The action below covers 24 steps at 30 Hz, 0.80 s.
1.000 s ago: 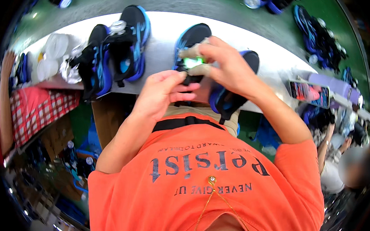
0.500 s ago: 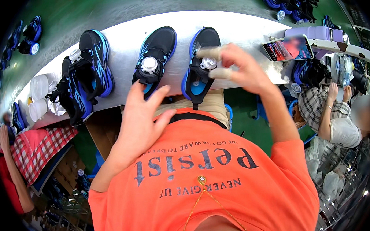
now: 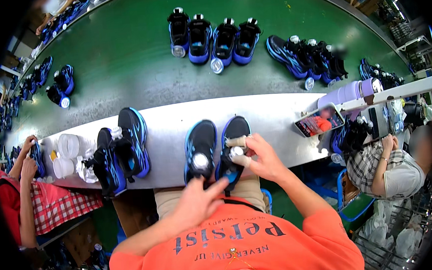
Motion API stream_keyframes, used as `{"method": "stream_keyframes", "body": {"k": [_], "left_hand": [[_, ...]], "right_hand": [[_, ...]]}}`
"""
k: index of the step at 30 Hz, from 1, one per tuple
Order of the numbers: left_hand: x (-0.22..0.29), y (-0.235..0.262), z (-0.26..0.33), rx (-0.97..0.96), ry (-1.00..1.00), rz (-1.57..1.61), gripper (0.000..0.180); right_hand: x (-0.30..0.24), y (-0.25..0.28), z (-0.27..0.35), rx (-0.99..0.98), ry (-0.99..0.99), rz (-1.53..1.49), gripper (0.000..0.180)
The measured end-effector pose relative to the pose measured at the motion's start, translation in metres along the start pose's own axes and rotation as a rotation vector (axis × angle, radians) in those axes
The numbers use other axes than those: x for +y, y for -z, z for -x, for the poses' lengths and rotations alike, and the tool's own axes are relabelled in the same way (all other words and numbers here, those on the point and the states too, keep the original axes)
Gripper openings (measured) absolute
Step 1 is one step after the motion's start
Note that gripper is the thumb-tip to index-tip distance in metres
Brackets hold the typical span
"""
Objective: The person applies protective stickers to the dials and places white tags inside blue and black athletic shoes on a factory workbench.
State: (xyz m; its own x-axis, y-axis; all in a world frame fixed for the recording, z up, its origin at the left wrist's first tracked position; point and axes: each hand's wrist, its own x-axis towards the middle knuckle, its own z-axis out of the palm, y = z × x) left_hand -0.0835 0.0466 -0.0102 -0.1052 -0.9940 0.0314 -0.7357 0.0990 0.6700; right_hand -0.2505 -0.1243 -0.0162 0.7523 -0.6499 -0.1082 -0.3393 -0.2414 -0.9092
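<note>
Two black-and-blue sneakers stand side by side before me, toes pointing away: the left sneaker and the right sneaker. Each has a round white piece on its tongue. Pale finger covers show on my right hand, whose thumb and fingers grip the right sneaker around its round piece. At the heel openings is my left hand, fingers spread, one fingertip at the left sneaker and another at the right one. Another pair of sneakers stands to the left.
Beyond the metal table edge, a green surface carries several sneakers. Clear plastic tubs stand left; a phone and purple bottle are right. Co-workers sit on both sides, one with hands near the table.
The two sneakers now stand closer together. My right hand has closed on the right sneaker, and my left hand reaches across both heels. The view has tilted up, showing more green surface.
</note>
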Motion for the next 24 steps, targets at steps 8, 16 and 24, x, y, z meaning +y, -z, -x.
{"method": "stream_keyframes", "body": {"k": [8, 16, 24], "left_hand": [[-0.021, 0.032, -0.051, 0.113, 0.161, 0.003, 0.032], [-0.168, 0.162, -0.139, 0.597, 0.216, -0.481, 0.030], [-0.224, 0.194, -0.215, -0.040, 0.584, -0.999, 0.020]], "right_hand": [[-0.001, 0.043, -0.098, 0.209, 0.306, 0.359, 0.041], [0.066, 0.056, -0.249, 0.362, 0.136, 1.044, 0.050], [0.105, 0.152, -0.246, 0.462, -0.027, 1.350, 0.042]]}}
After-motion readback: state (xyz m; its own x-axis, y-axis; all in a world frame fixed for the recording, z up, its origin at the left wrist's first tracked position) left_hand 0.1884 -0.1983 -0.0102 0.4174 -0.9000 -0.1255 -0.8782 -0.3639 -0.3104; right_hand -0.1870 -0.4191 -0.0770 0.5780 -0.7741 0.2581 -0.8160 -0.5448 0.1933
